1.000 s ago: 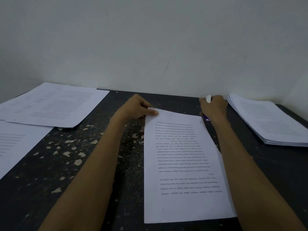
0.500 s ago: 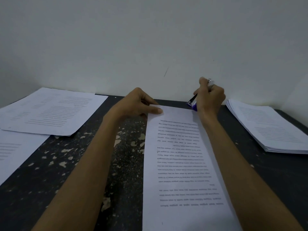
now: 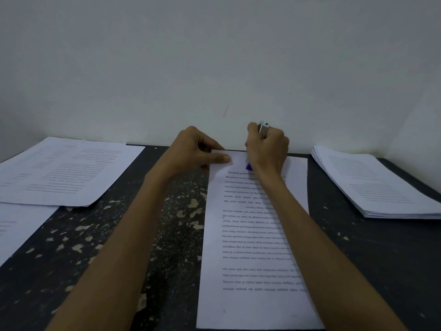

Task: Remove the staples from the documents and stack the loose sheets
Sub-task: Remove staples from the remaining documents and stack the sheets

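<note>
A printed document (image 3: 241,235) lies lengthwise on the dark table (image 3: 167,235) in front of me, its text upside down. My left hand (image 3: 193,151) pins its far left corner, the thumb flat on the paper. My right hand (image 3: 268,149) is closed around a stapler (image 3: 262,127) with a metal top and a purple tip (image 3: 249,166). The tip points down at the far edge of the document, just right of my left thumb. No staple can be made out.
A thick stack of sheets (image 3: 374,182) lies at the right. Loose printed sheets (image 3: 62,173) are spread at the far left, with another sheet (image 3: 16,228) nearer on the left. A white wall stands just behind the table. The tabletop is flaked and speckled.
My right hand took the stapler up from the table beside the document, then brought it leftward and tip-down over the document's far edge. My left hand stayed on the corner.
</note>
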